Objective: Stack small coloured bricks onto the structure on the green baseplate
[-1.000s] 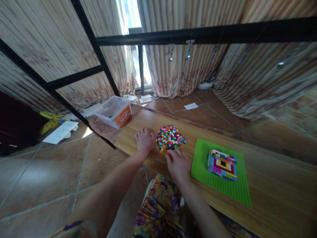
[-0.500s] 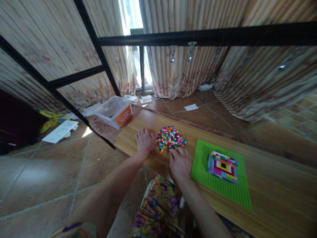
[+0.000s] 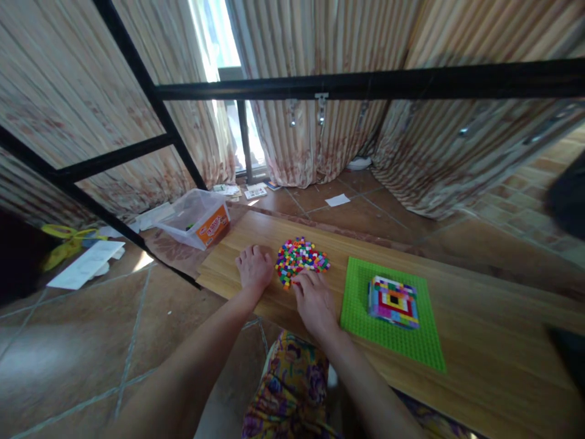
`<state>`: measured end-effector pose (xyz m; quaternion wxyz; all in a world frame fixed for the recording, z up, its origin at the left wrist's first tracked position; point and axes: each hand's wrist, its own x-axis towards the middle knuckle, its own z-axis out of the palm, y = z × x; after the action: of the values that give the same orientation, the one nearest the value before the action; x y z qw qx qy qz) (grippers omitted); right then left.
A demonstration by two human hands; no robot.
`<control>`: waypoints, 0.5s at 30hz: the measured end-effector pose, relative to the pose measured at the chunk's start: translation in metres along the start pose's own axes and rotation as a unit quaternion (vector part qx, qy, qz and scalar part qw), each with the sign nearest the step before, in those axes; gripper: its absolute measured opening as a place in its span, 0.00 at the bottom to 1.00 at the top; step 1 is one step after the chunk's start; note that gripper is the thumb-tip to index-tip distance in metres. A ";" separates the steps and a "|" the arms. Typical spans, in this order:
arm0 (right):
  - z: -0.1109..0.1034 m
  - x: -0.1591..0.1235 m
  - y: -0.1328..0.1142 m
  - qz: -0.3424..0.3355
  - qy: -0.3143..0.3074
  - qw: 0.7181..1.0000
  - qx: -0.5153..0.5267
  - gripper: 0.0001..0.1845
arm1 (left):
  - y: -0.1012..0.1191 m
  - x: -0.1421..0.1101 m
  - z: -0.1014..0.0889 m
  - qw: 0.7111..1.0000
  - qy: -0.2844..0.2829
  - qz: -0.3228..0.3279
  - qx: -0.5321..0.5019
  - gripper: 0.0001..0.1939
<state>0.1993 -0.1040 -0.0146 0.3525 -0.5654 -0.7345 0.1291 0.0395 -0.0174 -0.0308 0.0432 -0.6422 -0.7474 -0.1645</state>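
A pile of small multicoloured building bricks [image 3: 300,256] lies loose on the wooden table. Beside its left edge, my left hand [image 3: 255,266] rests palm down on the wood, fingers a little apart and holding nothing. My right hand [image 3: 315,297] is at the near edge of the pile, its fingers bent and drawn together at the bricks; whatever is between the fingertips is too small to make out. Right of that hand lies a green baseplate [image 3: 429,344], bearing a square block built of coloured bricks [image 3: 393,302] with a black centre ringed in yellow, white and red.
The wooden table [image 3: 489,317] runs off to the right. Off its left end stands a clear plastic bin [image 3: 183,222] with an orange label. A black metal frame [image 3: 274,89] crosses in front of the curtains. Dark blurred shapes show at the right edge.
My right hand has drawn its fingers together at the pile's near edge. My left hand stays beside the pile. The view has shifted, and dark shapes have appeared at the right edge.
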 end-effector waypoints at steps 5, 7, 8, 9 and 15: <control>-0.034 -0.032 -0.009 0.121 0.038 0.972 0.198 0.08 | 0.002 0.002 -0.003 1.000 -0.001 -0.011 -0.002 0.19; -0.051 -0.048 -0.003 0.159 0.083 0.956 0.234 0.09 | 0.003 0.003 -0.003 1.000 -0.003 -0.014 -0.005 0.21; -0.060 -0.056 0.002 0.177 0.108 0.949 0.236 0.10 | 0.004 0.004 -0.003 1.000 -0.001 -0.016 0.003 0.21; -0.070 -0.064 0.010 0.195 0.135 0.944 0.230 0.11 | 0.004 0.005 -0.003 1.000 -0.002 -0.018 0.010 0.22; -0.130 -0.098 0.078 0.323 0.254 0.896 0.167 0.18 | 0.004 0.008 -0.002 0.999 -0.001 -0.019 0.037 0.23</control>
<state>0.3541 -0.1960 -0.0036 0.5550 -0.7178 -0.3649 0.2087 0.0422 -0.0102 -0.0261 0.0631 -0.6261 -0.7650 -0.1371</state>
